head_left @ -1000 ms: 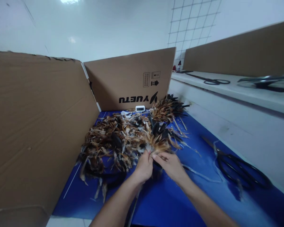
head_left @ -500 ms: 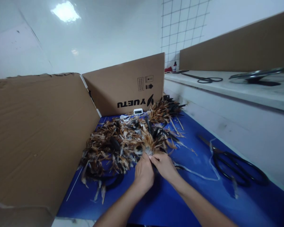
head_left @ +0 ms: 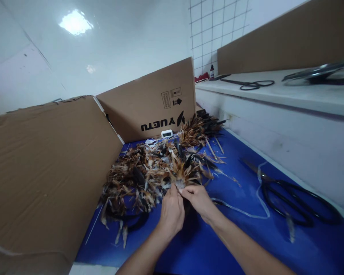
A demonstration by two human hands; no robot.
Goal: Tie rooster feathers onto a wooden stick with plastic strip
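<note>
My left hand and my right hand meet at the near end of a bunch of brown feathers. The right thumb and forefinger pinch its pale, fluffy base. My left fingers are closed against the same base from the other side. The bunch fans out away from me, brown and tan with darker tips around it. Just beyond and to the left spreads a loose pile of brown, black and white feathers. A clear cord runs rightward from beside my right hand across the blue surface.
Big black-handled scissors lie at the right on the blue mat. Cardboard panels stand left and behind, with a small white digital display. Another feather bundle lies at the back. A white ledge holds thinner scissors.
The left hand has shifted slightly, its fingers straighter along the base of the bunch. My right hand keeps its pinch. The whole view has tilted a little.
</note>
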